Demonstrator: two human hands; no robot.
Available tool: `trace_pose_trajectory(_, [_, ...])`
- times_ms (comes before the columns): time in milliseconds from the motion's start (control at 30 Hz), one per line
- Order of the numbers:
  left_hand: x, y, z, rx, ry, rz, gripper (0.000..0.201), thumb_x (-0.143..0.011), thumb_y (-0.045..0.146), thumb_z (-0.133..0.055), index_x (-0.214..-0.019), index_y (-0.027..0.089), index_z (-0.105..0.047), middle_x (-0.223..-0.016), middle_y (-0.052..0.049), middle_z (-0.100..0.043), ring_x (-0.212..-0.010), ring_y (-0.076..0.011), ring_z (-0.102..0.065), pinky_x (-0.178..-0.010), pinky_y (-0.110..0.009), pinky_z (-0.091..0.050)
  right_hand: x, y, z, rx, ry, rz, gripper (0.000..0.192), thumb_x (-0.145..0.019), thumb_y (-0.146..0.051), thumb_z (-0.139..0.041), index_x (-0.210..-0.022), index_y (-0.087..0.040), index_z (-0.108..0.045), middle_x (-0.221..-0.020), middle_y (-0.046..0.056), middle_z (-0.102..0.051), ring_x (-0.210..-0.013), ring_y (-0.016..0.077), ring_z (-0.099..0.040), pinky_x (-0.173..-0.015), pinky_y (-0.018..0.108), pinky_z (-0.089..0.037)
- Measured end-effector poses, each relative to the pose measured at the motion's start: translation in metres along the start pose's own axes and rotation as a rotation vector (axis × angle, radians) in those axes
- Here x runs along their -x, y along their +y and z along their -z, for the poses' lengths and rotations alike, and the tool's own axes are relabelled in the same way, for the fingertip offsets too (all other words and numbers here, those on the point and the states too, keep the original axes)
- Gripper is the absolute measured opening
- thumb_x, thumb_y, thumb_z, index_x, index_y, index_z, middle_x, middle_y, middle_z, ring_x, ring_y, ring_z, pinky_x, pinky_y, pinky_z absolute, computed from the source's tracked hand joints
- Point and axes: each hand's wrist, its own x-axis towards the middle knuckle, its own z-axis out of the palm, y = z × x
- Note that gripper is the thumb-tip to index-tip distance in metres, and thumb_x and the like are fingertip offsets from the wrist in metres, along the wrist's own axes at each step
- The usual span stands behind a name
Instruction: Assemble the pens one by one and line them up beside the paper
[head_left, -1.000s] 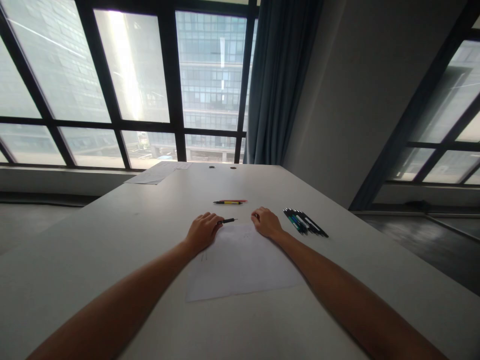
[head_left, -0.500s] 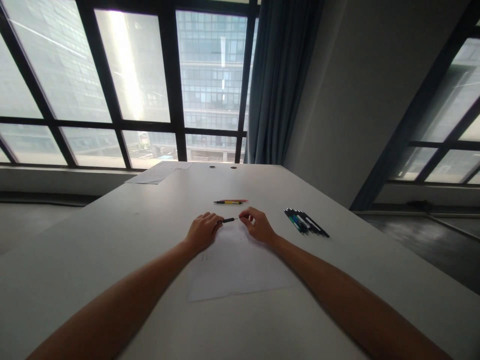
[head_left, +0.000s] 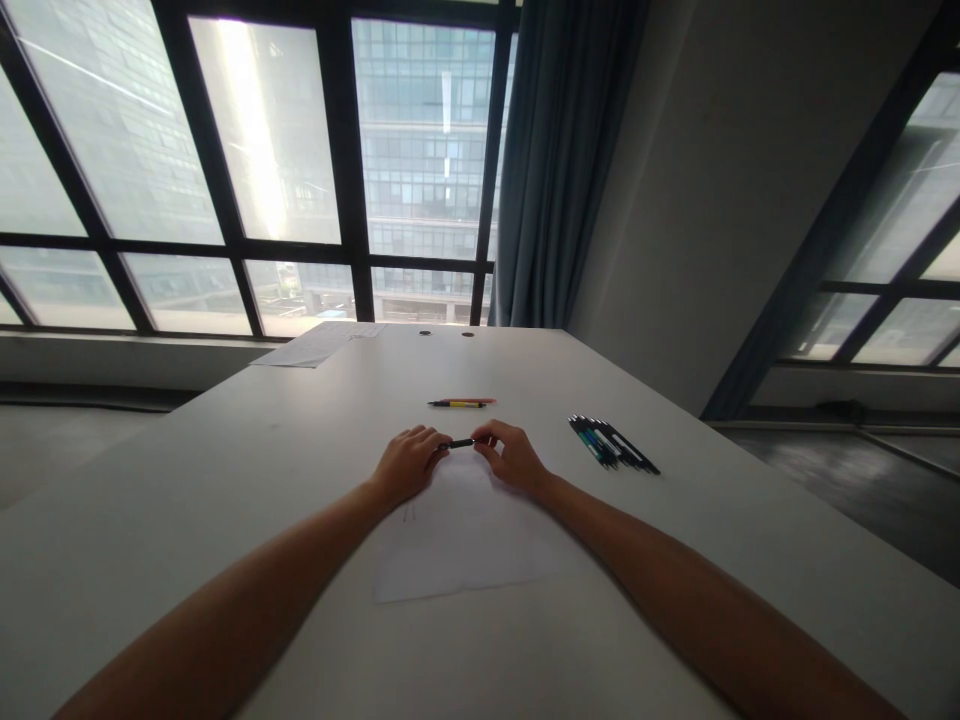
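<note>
A dark pen (head_left: pixel 460 443) lies between my two hands, just above the far edge of a white paper sheet (head_left: pixel 472 545). My left hand (head_left: pixel 409 462) is closed around the pen's left end. At its right end, my right hand (head_left: pixel 512 455) pinches with thumb and forefinger; whether a separate cap is in that pinch is too small to make out. A few short pen strokes mark the sheet's left side. Beyond my hands lie a yellow-and-black pen (head_left: pixel 459 404) and a reddish one (head_left: pixel 480 401), side by side.
To the right, a row of several dark and teal pens (head_left: pixel 611 445) lies on the white table (head_left: pixel 300 580). More paper sheets (head_left: pixel 311 347) rest at the table's far left edge. Two round cable holes sit near the far end, before a blue curtain (head_left: pixel 540 170) and windows.
My right hand has moved slightly left to the pen's right end, so the light tip and the gap seen there before are closed. My left hand has stayed in place.
</note>
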Motion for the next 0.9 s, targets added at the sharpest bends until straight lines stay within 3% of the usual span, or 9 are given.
trace_pose_trajectory(133, [0.0005, -0.0008, 0.0002, 0.012, 0.005, -0.011, 0.018, -0.094, 0.025, -0.052, -0.107, 0.022, -0.064, -0.093, -0.005, -0.07, -0.087, -0.0195, -0.063, -0.078, -0.034, -0.05, 0.001, 0.002, -0.0001, 0.075, -0.026, 0.034, 0.008, -0.087, -0.021, -0.059, -0.089, -0.018, -0.066, -0.081, 0.004, -0.068, -0.069, 0.0155, -0.06, -0.068, 0.029, -0.048])
trace_pose_trajectory(233, [0.001, -0.0011, 0.0002, 0.015, 0.003, -0.028, 0.017, -0.094, 0.026, -0.052, -0.106, 0.021, -0.064, -0.094, -0.005, -0.07, -0.087, -0.0195, -0.063, -0.079, -0.034, -0.05, 0.0018, 0.0024, 0.0015, 0.219, -0.083, 0.059, 0.02, -0.094, -0.028, -0.052, -0.082, -0.017, -0.065, -0.077, 0.006, -0.066, -0.072, 0.0174, -0.06, -0.07, 0.031, -0.046])
trace_pose_trajectory(333, [0.0013, -0.0015, 0.0, 0.016, 0.003, -0.037, 0.018, -0.095, 0.026, -0.051, -0.106, 0.021, -0.064, -0.093, -0.005, -0.07, -0.087, -0.0194, -0.063, -0.079, -0.034, -0.05, 0.0024, 0.0019, 0.0028, 0.247, -0.112, 0.071, 0.018, -0.093, -0.034, -0.055, -0.096, -0.018, -0.064, -0.082, 0.005, -0.067, -0.073, 0.0175, -0.059, -0.075, 0.033, -0.045])
trace_pose_trajectory(400, [0.0014, -0.0018, -0.0002, 0.018, 0.004, -0.037, 0.019, -0.095, 0.027, -0.05, -0.107, 0.021, -0.064, -0.093, -0.006, -0.07, -0.087, -0.0194, -0.063, -0.079, -0.034, -0.05, 0.0026, 0.0018, 0.0033, 0.257, -0.116, 0.088, 0.018, -0.091, -0.033, -0.057, -0.1, -0.018, -0.062, -0.086, 0.005, -0.067, -0.075, 0.0176, -0.059, -0.076, 0.033, -0.044])
trace_pose_trajectory(500, [0.0014, -0.0021, -0.0004, 0.012, 0.001, -0.037, 0.021, -0.096, 0.028, -0.049, -0.107, 0.021, -0.065, -0.094, -0.007, -0.07, -0.088, -0.0196, -0.063, -0.08, -0.035, -0.05, 0.0026, 0.0023, 0.0039, 0.333, -0.14, 0.124, 0.017, -0.095, -0.03, -0.051, -0.091, -0.018, -0.063, -0.083, 0.006, -0.066, -0.078, 0.019, -0.059, -0.077, 0.034, -0.043])
trace_pose_trajectory(667, [0.0011, -0.002, -0.0009, -0.001, 0.005, -0.035, 0.021, -0.096, 0.027, -0.048, -0.107, 0.021, -0.064, -0.094, -0.007, -0.07, -0.087, -0.0196, -0.062, -0.079, -0.035, -0.05, 0.0034, 0.0036, 0.0055, 0.375, -0.133, 0.178, 0.014, -0.092, -0.029, -0.057, -0.1, -0.018, -0.06, -0.094, 0.008, -0.067, -0.092, 0.0223, -0.057, -0.081, 0.036, -0.041])
trace_pose_trajectory(900, [0.0012, -0.0024, -0.0018, -0.012, 0.006, -0.035, 0.019, -0.096, 0.027, -0.049, -0.106, 0.021, -0.064, -0.094, -0.006, -0.07, -0.088, -0.02, -0.062, -0.078, -0.034, -0.049, 0.0031, 0.0019, 0.0065, 0.385, -0.126, 0.191, 0.016, -0.096, -0.028, -0.048, -0.096, -0.017, -0.06, -0.093, 0.008, -0.067, -0.091, 0.0215, -0.056, -0.082, 0.037, -0.039])
